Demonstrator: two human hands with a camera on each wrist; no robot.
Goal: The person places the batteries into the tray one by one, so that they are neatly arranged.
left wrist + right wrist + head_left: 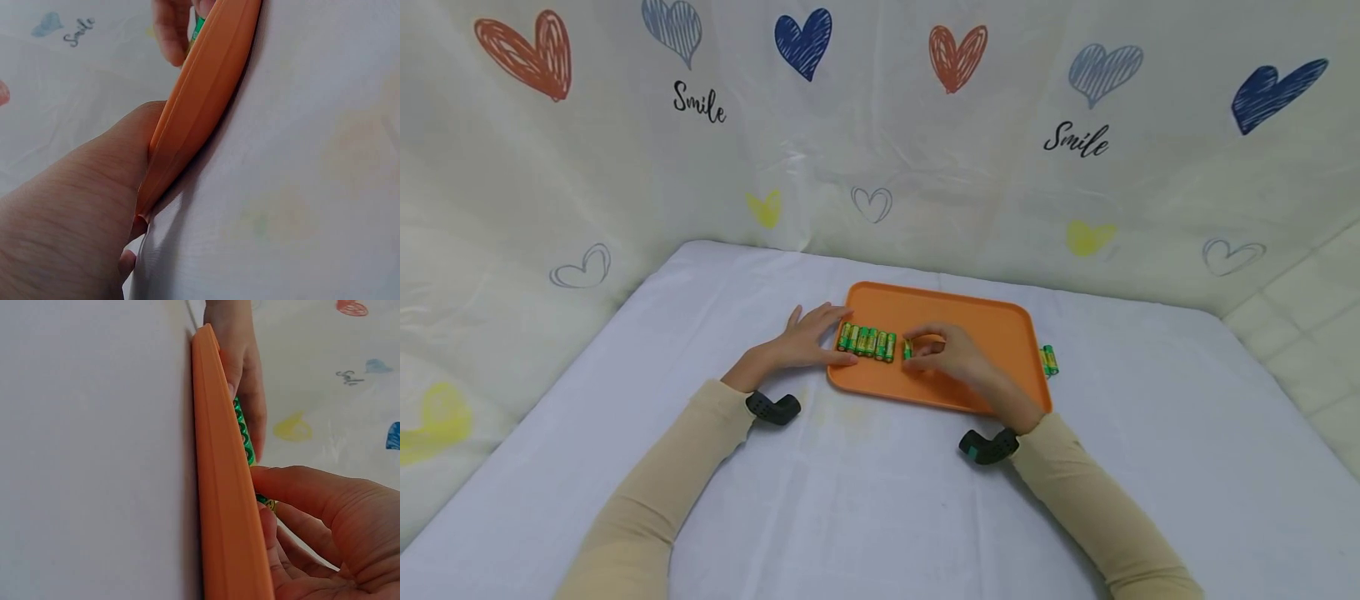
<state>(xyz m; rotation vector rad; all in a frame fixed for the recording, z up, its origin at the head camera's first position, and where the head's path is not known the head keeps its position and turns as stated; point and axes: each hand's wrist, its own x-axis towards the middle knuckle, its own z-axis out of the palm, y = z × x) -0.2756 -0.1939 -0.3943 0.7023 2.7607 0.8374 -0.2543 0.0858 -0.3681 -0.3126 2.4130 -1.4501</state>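
On an orange tray (966, 304), several green-and-gold batteries (867, 342) lie side by side in a row near the left end. My left hand (808, 337) rests at the tray's left edge, thumb and fingers spread around the end of that row. To the right of the row, my right hand (951, 354) pinches a single battery (907, 348) between thumb and fingers, close over the tray. In the right wrist view, the end of this battery (269, 503) shows below the thumb, partly hidden by the tray's rim.
Two more batteries (1048, 360) lie on the white tablecloth (880, 500) just beyond the tray's right edge. Behind the table hangs a pale curtain (925, 150) printed with hearts and the word "Smile". Both wrists wear black devices (988, 447).
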